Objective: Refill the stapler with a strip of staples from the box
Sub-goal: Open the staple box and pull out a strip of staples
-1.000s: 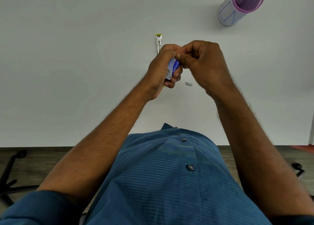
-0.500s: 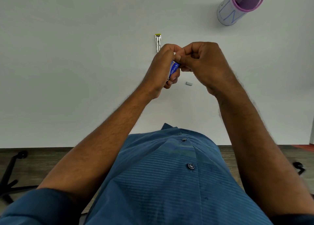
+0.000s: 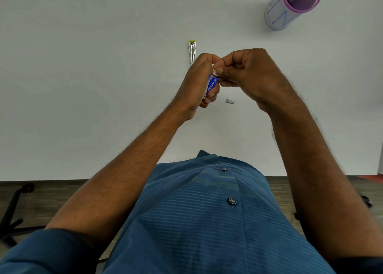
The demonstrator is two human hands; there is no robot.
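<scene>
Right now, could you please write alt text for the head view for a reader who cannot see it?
Above a white table, the left hand holds a small blue staple box while the right hand pinches at its top end. An open stapler, a small grey staple strip and a purple-rimmed cup lie beyond.

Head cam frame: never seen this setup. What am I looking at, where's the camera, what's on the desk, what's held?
There is no robot here: a person works with bare hands, and one wide-angle camera on their head looks forward and down, so you see their arms and blue shirt. The left hand grips a small blue staple box. The right hand has its fingers curled at the box's top end; what they pinch is hidden. On the white table lie the stapler, partly behind the left hand, a small grey strip of staples, and a purple-rimmed cup at the far right.
</scene>
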